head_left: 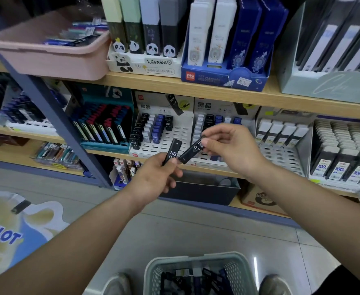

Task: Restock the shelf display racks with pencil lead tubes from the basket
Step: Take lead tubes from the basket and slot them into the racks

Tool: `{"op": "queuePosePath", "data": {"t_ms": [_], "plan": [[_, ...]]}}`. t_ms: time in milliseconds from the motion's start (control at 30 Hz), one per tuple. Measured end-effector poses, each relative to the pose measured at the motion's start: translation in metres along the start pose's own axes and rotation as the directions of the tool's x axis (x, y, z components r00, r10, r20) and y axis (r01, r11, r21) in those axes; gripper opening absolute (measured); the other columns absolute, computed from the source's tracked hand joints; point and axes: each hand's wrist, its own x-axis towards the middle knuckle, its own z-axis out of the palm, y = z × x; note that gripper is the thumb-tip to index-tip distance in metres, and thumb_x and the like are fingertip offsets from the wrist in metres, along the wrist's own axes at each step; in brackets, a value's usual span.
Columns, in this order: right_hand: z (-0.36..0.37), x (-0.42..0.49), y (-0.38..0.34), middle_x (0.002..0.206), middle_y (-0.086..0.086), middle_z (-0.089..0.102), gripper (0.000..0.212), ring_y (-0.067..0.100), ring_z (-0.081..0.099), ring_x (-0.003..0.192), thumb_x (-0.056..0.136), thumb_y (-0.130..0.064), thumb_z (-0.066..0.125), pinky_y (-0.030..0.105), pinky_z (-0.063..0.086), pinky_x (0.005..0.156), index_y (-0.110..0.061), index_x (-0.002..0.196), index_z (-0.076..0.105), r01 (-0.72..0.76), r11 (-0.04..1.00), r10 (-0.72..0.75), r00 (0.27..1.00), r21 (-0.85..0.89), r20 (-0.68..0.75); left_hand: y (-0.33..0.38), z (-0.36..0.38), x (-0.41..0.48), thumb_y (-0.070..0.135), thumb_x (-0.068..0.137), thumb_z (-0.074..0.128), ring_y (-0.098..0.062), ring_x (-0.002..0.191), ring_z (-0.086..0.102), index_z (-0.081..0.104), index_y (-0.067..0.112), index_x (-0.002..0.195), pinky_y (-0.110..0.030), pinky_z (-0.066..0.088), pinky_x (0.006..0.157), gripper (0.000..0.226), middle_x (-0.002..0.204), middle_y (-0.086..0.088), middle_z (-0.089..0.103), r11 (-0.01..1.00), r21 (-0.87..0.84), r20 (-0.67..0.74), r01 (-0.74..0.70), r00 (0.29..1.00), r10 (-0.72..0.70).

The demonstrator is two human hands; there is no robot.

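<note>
In front of the middle shelf [213, 169], just short of its front edge, we hold one black pencil lead tube in each of our hands. Our left hand [157, 177] is curled round the lower part of the left tube [172, 153], which stands almost upright with its cap end up. Our right hand [230, 150] pinches the upper end of the right tube [192, 151] between thumb and fingers. That tube slants, its free end pointing down towards the left hand, close to the other tube; we cannot tell whether they touch.

Both tubes read HB 0.7. The left rack [174, 135] lies straight beyond the hands, with black tubes filling its left columns and open slots along its right side and front rows. The right rack [221, 106] sits beside it, behind the right hand. We judge that the left tube is nearer the black columns and already close to slot angle, while the right tube must be swung upright first. The basket [187, 259] with more tubes rests on the floor between our feet.
</note>
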Motion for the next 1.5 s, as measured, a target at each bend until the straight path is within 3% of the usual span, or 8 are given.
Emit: {"op": "queuePosePath", "data": {"t_ms": [133, 267, 500, 800, 1000, 1267, 1400, 1500], "plan": [[0.014, 0.023, 0.003, 0.087, 0.005, 0.074, 0.015, 0.017, 0.074, 0.079, 0.089, -0.007, 0.071, 0.034, 0.061, 0.079, -0.021, 0.095, 0.071, 0.006, 0.992, -0.014, 0.998, -0.130, -0.064, -0.003, -0.029, -0.008, 0.014, 0.107, 0.042, -0.013, 0.059, 0.055, 0.062, 0.012, 0.113, -0.028, 0.045, 0.057, 0.021, 0.079, -0.003, 0.064, 1.000, -0.015, -0.057, 0.019, 0.998, -0.020], [0.034, 0.062, 0.011, 0.090, -0.011, 0.067, 0.015, 0.003, 0.065, 0.086, 0.091, -0.016, 0.071, 0.023, 0.055, 0.081, -0.021, 0.105, 0.071, 0.068, 0.912, -0.107, 0.991, -0.404, -0.075, -0.009, -0.056, -0.018, 0.013, 0.106, 0.046, -0.013, 0.064, 0.062, 0.059, 0.011, 0.115, -0.028, 0.053, 0.060, 0.016, 0.086, -0.007, 0.071, 1.000, 0.000, -0.064, 0.002, 0.998, -0.002], [0.069, 0.121, 0.034, 0.092, -0.002, 0.069, 0.012, 0.013, 0.065, 0.084, 0.091, -0.012, 0.069, 0.029, 0.055, 0.082, -0.016, 0.102, 0.072, 0.115, 0.812, -0.172, 0.984, -0.572, -0.045, -0.020, -0.090, -0.027, 0.013, 0.104, 0.049, -0.021, 0.073, 0.070, 0.057, 0.013, 0.110, -0.031, 0.053, 0.063, 0.010, 0.088, -0.005, 0.076, 0.999, -0.042, -0.108, 0.019, 0.994, -0.024], [0.078, 0.144, 0.048, 0.093, 0.001, 0.067, 0.009, 0.019, 0.064, 0.087, 0.091, -0.014, 0.069, 0.030, 0.053, 0.076, -0.020, 0.099, 0.069, 0.111, 0.716, -0.108, 0.993, -0.689, 0.048, -0.021, -0.099, -0.024, 0.014, 0.103, 0.052, -0.018, 0.074, 0.071, 0.059, 0.018, 0.110, -0.032, 0.054, 0.067, 0.011, 0.087, -0.002, 0.076, 0.998, -0.065, -0.094, 0.013, 0.995, -0.019], [0.079, 0.146, 0.044, 0.110, 0.010, 0.069, 0.019, 0.026, 0.064, 0.100, 0.096, -0.016, 0.062, 0.038, 0.053, 0.090, -0.013, 0.113, 0.069, 0.167, 0.630, -0.102, 0.986, -0.759, 0.133, -0.016, -0.096, -0.022, 0.013, 0.103, 0.052, -0.015, 0.071, 0.069, 0.058, 0.016, 0.111, -0.026, 0.055, 0.064, 0.011, 0.086, -0.002, 0.076, 0.992, -0.128, -0.087, 0.012, 0.996, -0.023], [0.087, 0.148, 0.042, 0.133, 0.013, 0.059, 0.036, 0.031, 0.061, 0.106, 0.101, -0.019, 0.051, 0.034, 0.051, 0.088, -0.024, 0.135, 0.060, 0.180, 0.480, 0.009, 0.978, -0.858, 0.210, -0.015, -0.092, -0.019, 0.009, 0.101, 0.054, -0.018, 0.077, 0.073, 0.055, 0.010, 0.125, -0.031, 0.062, 0.074, 0.023, 0.094, -0.007, 0.075, 0.992, -0.127, -0.102, 0.011, 0.994, -0.025], [0.086, 0.138, 0.030, 0.127, 0.008, 0.061, 0.038, 0.029, 0.059, 0.109, 0.099, -0.027, 0.054, 0.039, 0.052, 0.090, -0.024, 0.137, 0.058, 0.205, 0.477, -0.020, 0.975, -0.855, 0.223, -0.015, -0.092, -0.018, 0.008, 0.102, 0.053, -0.019, 0.079, 0.073, 0.053, 0.009, 0.129, -0.030, 0.061, 0.074, 0.027, 0.094, -0.008, 0.075, 0.991, -0.131, -0.098, 0.006, 0.995, -0.019], [0.088, 0.106, 0.010, 0.110, -0.004, 0.066, 0.030, 0.015, 0.063, 0.096, 0.099, -0.023, 0.056, 0.033, 0.053, 0.085, -0.021, 0.128, 0.064, 0.212, 0.676, -0.106, 0.976, -0.706, 0.191, -0.012, -0.087, -0.016, 0.007, 0.102, 0.053, -0.016, 0.074, 0.072, 0.051, 0.007, 0.132, -0.025, 0.059, 0.068, 0.031, 0.094, -0.009, 0.074, 0.989, -0.150, -0.097, 0.015, 0.995, -0.030]]}}
